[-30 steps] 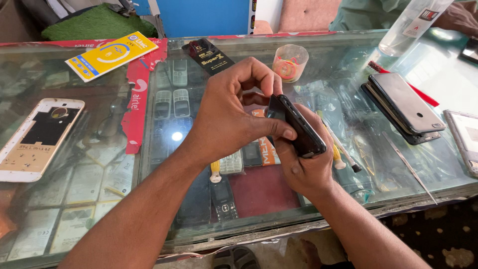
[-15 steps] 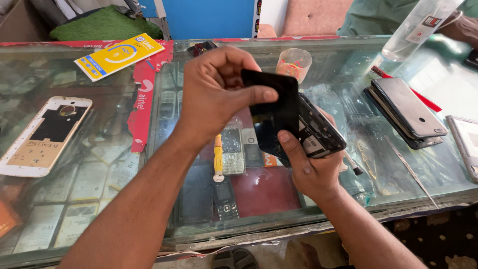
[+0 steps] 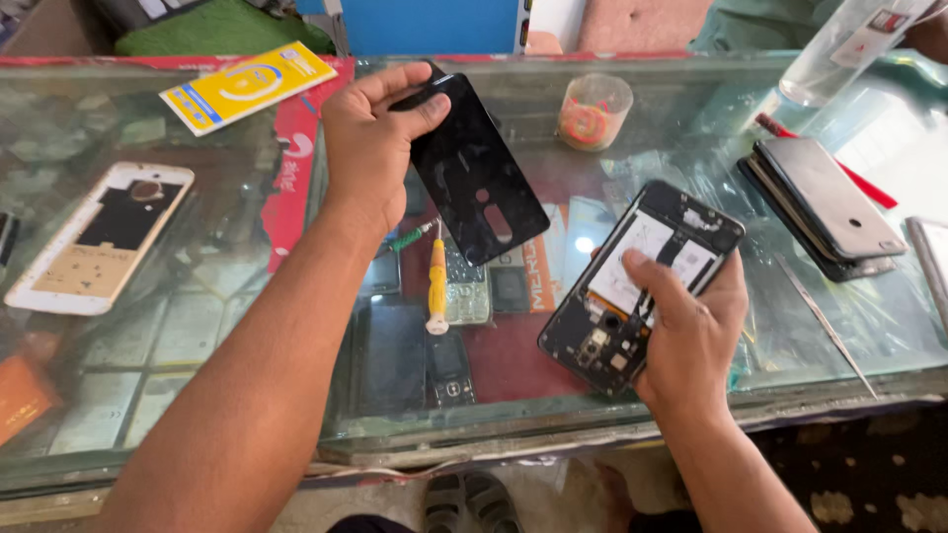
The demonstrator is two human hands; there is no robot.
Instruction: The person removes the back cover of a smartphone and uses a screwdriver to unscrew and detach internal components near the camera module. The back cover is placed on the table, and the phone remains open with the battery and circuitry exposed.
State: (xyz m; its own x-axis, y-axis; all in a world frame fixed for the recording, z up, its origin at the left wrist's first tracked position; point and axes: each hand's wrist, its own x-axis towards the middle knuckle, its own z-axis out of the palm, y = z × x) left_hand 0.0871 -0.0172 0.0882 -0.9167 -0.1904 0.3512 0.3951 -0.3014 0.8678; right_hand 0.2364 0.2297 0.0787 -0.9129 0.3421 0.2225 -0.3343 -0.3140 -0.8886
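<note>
White phone frame (image 3: pixel 97 237): lies flat at the far left of the glass table (image 3: pixel 197 326), back up, with a dark inner panel showing; well apart from both hands.
Yellow card (image 3: pixel 247 85): flat near the table's far edge, tilted, partly over a red strip (image 3: pixel 289 188) that runs toward the near side.
Left hand (image 3: pixel 373 148): raised above the glass, fingers curled and thumb pressed down, pinching the top corner of the black back cover (image 3: pixel 474 168).
Black back cover: hangs slanting from that grip, lower end pointing toward the near right, clear of the table, apart from the opened phone (image 3: pixel 632 286).
Yellow-handled screwdriver (image 3: pixel 435 286): lies on the glass just below the cover's lower edge, tip pointing away, untouched.
Small clear cup (image 3: pixel 593 109): stands upright toward the far side, something orange coiled inside.
Opened phone: held tilted over the glass, insides facing up, white panel and circuit parts exposed.
Right hand (image 3: pixel 686 336): wrapped around the opened phone's lower right side from beneath, thumb lying across its innards, grip closed.
Stacked dark phones (image 3: pixel 825 207): lie flat at the right, over a red pen-like stick.
Thin metal tool (image 3: pixel 825 326): flat on the glass, near the right hand but not touching.
</note>
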